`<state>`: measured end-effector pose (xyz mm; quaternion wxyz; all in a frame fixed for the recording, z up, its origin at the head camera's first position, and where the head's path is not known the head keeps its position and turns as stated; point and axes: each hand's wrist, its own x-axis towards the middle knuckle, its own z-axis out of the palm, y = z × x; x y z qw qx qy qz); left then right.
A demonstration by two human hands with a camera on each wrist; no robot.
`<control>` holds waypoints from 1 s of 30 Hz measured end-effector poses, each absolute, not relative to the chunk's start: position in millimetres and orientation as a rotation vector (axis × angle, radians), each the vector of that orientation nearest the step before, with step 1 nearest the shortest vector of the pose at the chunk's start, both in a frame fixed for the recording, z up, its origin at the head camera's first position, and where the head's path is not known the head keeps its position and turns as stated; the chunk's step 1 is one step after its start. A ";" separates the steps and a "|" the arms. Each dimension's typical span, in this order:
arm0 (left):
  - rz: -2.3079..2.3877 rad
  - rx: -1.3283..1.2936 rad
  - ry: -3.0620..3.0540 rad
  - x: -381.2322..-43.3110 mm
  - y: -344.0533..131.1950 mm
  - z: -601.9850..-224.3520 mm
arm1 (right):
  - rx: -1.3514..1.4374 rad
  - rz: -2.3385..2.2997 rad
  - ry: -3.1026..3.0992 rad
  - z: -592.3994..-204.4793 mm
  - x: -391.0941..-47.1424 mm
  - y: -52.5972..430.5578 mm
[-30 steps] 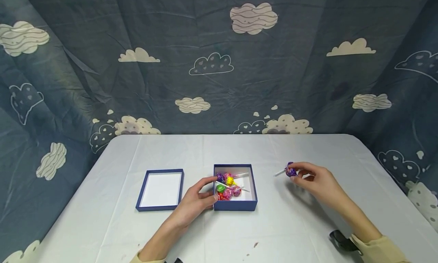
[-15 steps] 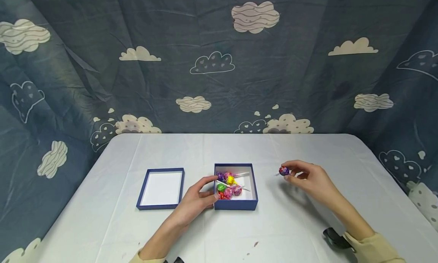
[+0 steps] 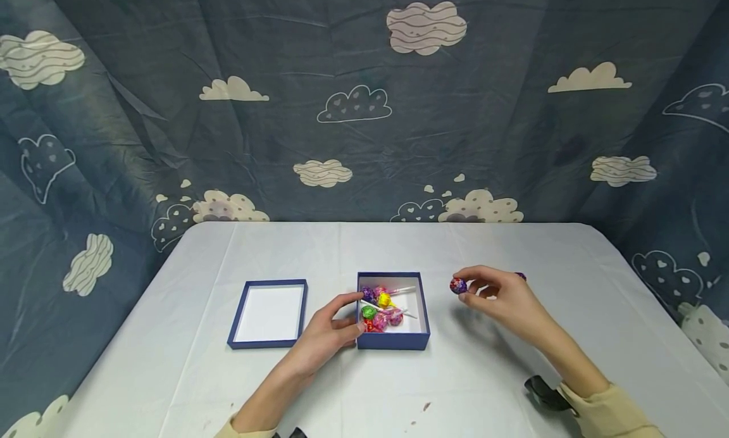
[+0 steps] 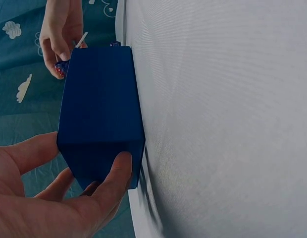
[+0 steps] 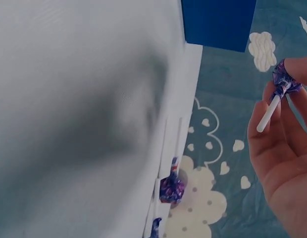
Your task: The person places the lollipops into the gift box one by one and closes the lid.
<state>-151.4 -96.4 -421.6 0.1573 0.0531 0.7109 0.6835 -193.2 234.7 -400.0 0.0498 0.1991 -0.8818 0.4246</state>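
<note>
My right hand [image 3: 501, 295] pinches a purple-wrapped lollipop [image 3: 458, 286] above the table, right of the blue box [image 3: 393, 342]. In the right wrist view, that lollipop's white stick [image 5: 268, 114] points toward the palm. My left hand [image 3: 327, 330] grips the box's left side, fingers at the rim and the thumb [image 4: 123, 163] against the outer wall. The box is uncovered. Inside lie several lollipops, among them a green one [image 3: 368, 312], a yellow one [image 3: 384, 300], a red one and pink ones.
Left of the box lies its blue-rimmed lid [image 3: 266, 345], white inside facing up. More purple lollipops [image 5: 172, 189] rest on the white tablecloth [image 3: 455, 375] beyond my right hand, mostly hidden in the head view. A cloud-patterned curtain [image 3: 353, 140] hangs behind the table.
My right hand has moved left toward the box with the purple lollipop, uncovering part of another one behind it. The lollipop's stick has turned out of sight. My left hand stays on the box.
</note>
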 end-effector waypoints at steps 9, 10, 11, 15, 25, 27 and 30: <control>1.951 0.152 2.043 -151.4 -96.3 -421.6 | 0.649 1.338 -2.670 -395.1 -194.9 218.9; 1.951 0.152 2.045 -151.4 -96.2 -421.6 | 0.661 1.345 -2.665 -394.5 -195.3 216.7; 1.951 0.150 2.048 -151.5 -96.2 -421.6 | 0.669 1.353 -2.661 -393.9 -195.6 214.6; 1.958 0.153 2.043 -151.5 -95.9 -421.8 | 0.699 1.394 -2.640 -391.5 -196.9 206.0; 1.966 0.158 2.025 -151.4 -96.2 -421.4 | 0.736 1.456 -2.631 -385.2 -199.0 183.1; 1.968 0.160 2.019 -151.5 -96.3 -421.6 | 0.753 1.468 -2.627 -385.5 -199.9 178.9; 1.974 0.163 2.015 -151.4 -96.5 -421.6 | 0.778 1.479 -2.620 -385.2 -201.4 171.9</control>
